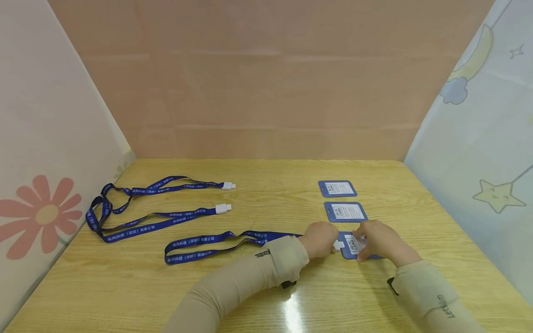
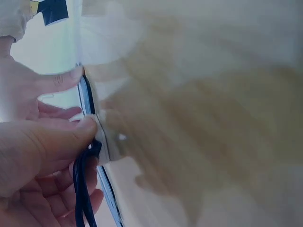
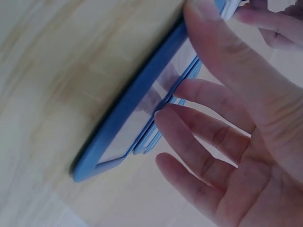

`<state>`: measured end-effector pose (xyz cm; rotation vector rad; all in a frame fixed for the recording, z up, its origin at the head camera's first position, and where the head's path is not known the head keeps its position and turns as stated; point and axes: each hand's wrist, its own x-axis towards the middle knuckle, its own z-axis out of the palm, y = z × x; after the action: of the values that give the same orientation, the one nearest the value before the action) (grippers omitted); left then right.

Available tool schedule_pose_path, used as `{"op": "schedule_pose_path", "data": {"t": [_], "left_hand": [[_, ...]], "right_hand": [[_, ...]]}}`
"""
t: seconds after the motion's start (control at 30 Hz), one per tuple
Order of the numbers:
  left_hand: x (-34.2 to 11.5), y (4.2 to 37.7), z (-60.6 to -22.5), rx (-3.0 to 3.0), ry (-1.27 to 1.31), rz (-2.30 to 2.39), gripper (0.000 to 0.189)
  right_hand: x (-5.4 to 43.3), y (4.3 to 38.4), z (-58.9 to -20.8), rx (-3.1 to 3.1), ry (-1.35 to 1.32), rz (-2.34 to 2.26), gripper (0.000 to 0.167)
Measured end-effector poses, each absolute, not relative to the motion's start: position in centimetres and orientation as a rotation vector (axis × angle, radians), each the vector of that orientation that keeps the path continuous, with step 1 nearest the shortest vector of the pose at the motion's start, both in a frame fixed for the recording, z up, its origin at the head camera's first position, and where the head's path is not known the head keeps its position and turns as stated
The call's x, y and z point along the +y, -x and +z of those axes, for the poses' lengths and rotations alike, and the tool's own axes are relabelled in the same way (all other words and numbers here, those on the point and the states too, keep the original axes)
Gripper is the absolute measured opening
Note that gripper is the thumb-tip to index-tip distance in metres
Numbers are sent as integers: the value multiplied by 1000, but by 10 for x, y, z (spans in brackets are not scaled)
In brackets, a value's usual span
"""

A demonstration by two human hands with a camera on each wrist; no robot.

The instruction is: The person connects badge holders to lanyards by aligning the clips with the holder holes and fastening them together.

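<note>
At the front right of the table lies a blue badge holder (image 1: 345,253) with a white card, flat on the wood. My right hand (image 1: 381,240) grips it across its long edges, thumb on the near edge and fingertips on the far one (image 3: 142,106). At its left end my left hand (image 1: 319,239) pinches the white clip (image 1: 338,245) of a dark blue lanyard (image 1: 189,257), whose loop stretches left along the table. In the left wrist view the clip (image 2: 102,137) meets the holder's end; whether they are joined I cannot tell. The strap (image 2: 81,184) hangs by the fingers.
Two more badge holders, one in the middle (image 1: 345,211) and one farther back (image 1: 337,188), lie behind my right hand. Two lanyards, a nearer one (image 1: 154,226) and a farther one (image 1: 179,187), are spread on the left with white clips pointing right. Fabric walls enclose the wooden table (image 1: 270,185).
</note>
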<state>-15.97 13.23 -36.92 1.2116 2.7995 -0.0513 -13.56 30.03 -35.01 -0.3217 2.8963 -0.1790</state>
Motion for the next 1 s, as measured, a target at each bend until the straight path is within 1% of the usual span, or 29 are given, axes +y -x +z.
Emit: {"op": "schedule_pose_path", "data": {"t": [0.23,0.6,0.8,1.0], "left_hand": [[135,158,-371,2799,-1202,-45,17],[137,157,-371,2805,-1176,-51,14],[136,157,-371,2803,-1174,-67,16],[131,156,-371,2826,-1169,-84,19]], "right_hand": [[300,135,-352,2922,333,-178,61],[297,135,-349,2886,263,-156,62],[291,133,-346,2857,203,-128,60],[289,132,-341,2853,210,-136,58]]}}
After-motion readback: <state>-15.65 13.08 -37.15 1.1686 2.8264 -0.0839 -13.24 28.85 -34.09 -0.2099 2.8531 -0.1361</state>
